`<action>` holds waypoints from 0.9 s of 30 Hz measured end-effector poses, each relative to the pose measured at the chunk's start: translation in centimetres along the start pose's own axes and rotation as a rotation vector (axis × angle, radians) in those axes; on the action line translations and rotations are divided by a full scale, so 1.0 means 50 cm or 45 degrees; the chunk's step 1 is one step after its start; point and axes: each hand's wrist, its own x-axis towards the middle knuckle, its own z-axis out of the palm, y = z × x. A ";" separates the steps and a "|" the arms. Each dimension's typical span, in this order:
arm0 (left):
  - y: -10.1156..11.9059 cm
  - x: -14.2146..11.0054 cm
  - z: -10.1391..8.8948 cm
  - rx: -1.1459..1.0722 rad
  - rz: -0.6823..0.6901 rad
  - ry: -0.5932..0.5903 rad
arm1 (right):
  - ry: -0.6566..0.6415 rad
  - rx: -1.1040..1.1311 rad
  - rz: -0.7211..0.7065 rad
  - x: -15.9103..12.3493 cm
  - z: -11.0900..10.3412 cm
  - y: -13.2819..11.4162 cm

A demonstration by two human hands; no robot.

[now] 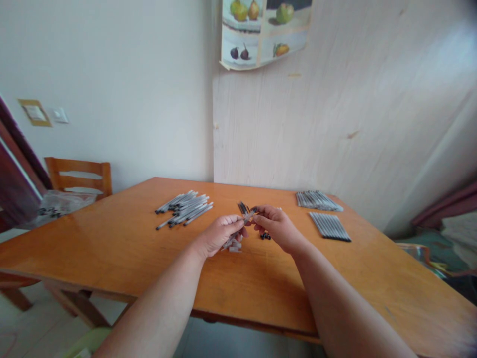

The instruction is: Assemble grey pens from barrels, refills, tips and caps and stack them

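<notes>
Your left hand point(222, 233) and right hand point(278, 226) pinch a slim clear piece point(249, 217) over the counter point(261, 293). Two rows of pens point(330, 226) at right look orderly and complete; the heap of pens point(186, 210) at left lies unaligned, with a pale wall point(149, 99) behind.

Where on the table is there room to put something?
The table is bare left of the loose pens and in front of the nearer neat pens. It's crowded around the left hand and right hand.
</notes>
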 end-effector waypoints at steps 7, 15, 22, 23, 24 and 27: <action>0.003 0.000 -0.001 -0.092 -0.007 -0.024 | 0.055 0.090 -0.040 0.004 0.002 0.003; 0.004 -0.001 0.004 -0.016 0.022 0.031 | 0.160 0.115 -0.097 0.006 0.005 0.001; 0.012 -0.003 0.012 0.120 0.034 0.087 | 0.126 0.036 -0.077 0.011 0.008 0.012; 0.013 -0.003 0.012 0.140 0.034 0.091 | 0.128 0.009 -0.076 0.011 0.008 0.014; 0.013 -0.003 0.013 0.160 0.039 0.096 | 0.133 -0.014 -0.075 0.012 0.008 0.016; 0.015 -0.003 0.014 0.212 0.066 0.111 | 0.135 -0.062 -0.065 0.011 0.008 0.015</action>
